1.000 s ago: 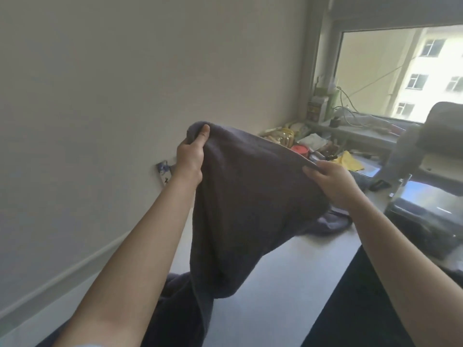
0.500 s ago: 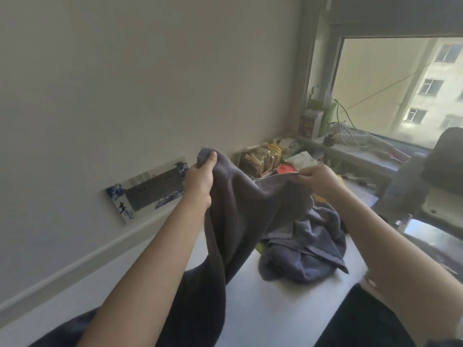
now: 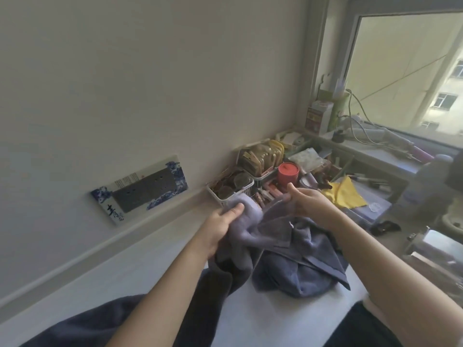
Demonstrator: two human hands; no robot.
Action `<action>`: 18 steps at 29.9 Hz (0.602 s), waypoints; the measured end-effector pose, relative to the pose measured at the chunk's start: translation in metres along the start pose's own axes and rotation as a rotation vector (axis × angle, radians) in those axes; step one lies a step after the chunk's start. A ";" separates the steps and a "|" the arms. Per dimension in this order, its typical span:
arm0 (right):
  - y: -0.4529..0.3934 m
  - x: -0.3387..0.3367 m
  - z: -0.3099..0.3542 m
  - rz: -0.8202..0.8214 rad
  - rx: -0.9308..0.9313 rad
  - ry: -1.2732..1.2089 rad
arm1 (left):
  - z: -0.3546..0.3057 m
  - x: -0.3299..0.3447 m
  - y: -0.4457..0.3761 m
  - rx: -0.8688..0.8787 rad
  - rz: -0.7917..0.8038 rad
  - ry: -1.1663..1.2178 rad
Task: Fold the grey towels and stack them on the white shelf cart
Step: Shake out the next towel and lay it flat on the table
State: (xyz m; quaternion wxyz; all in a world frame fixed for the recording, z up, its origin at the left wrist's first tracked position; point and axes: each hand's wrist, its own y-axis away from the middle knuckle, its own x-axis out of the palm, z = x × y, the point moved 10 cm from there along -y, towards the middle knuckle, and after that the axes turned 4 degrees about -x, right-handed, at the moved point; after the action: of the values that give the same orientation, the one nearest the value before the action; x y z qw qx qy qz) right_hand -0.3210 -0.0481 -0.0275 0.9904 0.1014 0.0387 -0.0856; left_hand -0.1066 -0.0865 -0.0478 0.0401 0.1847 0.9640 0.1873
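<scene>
Seen from a head-worn camera looking down, two bare forearms reach forward over a white worktop (image 3: 155,266) that runs along a plain cream wall. The left hand (image 3: 220,227) grips one end of a grey towel (image 3: 246,229), its thumb lying across the top of the cloth and its fingers curled beneath. The right hand (image 3: 307,202) pinches the towel's other upper edge between thumb and fingers. The cloth sags in a twisted band between the two hands, and the rest of it hangs down past the left wrist toward the bottom of the frame. Just below the right hand, a second grey towel (image 3: 304,269) lies in a crumpled heap on the worktop, touching the held one. Beyond the hands, against the wall, stands a white basket (image 3: 231,190) of round brownish items, with a red-lidded jar (image 3: 288,174) to its right and a yellow cloth (image 3: 347,194) further right again. A blue-and-white socket plate (image 3: 142,187) is fixed to the wall on the left. A window (image 3: 411,71) at upper right looks onto a pale building, with cables trailing along its sill.
</scene>
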 end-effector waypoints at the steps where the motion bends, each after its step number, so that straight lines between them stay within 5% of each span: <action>1: -0.001 -0.001 -0.003 -0.025 -0.009 0.046 | 0.007 0.015 0.002 -0.013 0.062 -0.053; 6: -0.001 -0.006 -0.020 -0.045 -0.058 0.054 | 0.039 0.077 0.005 -0.104 0.367 -0.302; 12: 0.028 -0.006 -0.009 0.061 -0.160 0.189 | -0.003 0.087 -0.018 0.099 0.182 -0.327; 18: 0.059 -0.002 0.029 0.146 -0.271 0.223 | 0.000 0.136 -0.011 0.012 0.646 -0.092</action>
State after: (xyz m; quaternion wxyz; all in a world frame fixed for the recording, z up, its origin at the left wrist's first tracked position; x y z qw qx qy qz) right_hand -0.3111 0.0031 0.0122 0.9881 -0.0213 0.1520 0.0043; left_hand -0.2366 -0.0457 -0.0529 0.0211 0.4894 0.8538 0.1762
